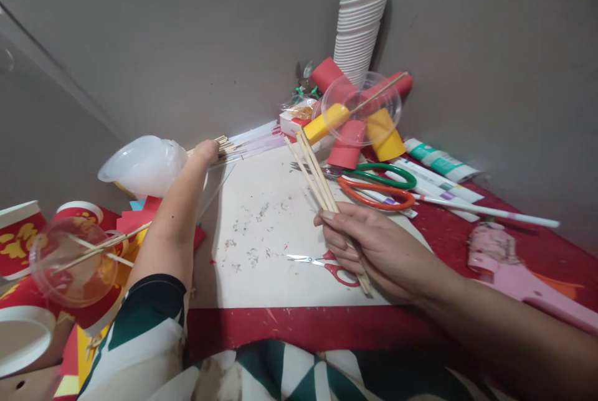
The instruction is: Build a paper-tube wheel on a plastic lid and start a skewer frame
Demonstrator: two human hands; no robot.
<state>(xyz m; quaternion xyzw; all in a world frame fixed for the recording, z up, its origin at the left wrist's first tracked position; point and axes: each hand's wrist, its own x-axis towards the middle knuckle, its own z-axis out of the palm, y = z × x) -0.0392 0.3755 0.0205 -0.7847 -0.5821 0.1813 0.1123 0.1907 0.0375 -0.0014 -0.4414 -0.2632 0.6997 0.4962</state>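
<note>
Several pale wooden chopsticks (314, 167) are clasped in my right hand (362, 233), fanned slightly at the top, over the right side of a white sheet (261, 214). Just below that hand, small scissors with red handles (334, 267) lie on the sheet, partly covered by the chopsticks and fingers. My left hand (207, 153) reaches to the back left, over a bundle of similar sticks (227, 147). Its fingers are hidden, so its grip does not show.
Red paper cups (79, 209) and a clear lid with sticks (70, 264) crowd the left, near a translucent bowl (140, 164). At the right are stacked white cups (362, 27), paper rolls (348, 142), large scissors (378, 192), tubes (439, 158) and a pink glue gun (523, 289). Grey walls rise behind.
</note>
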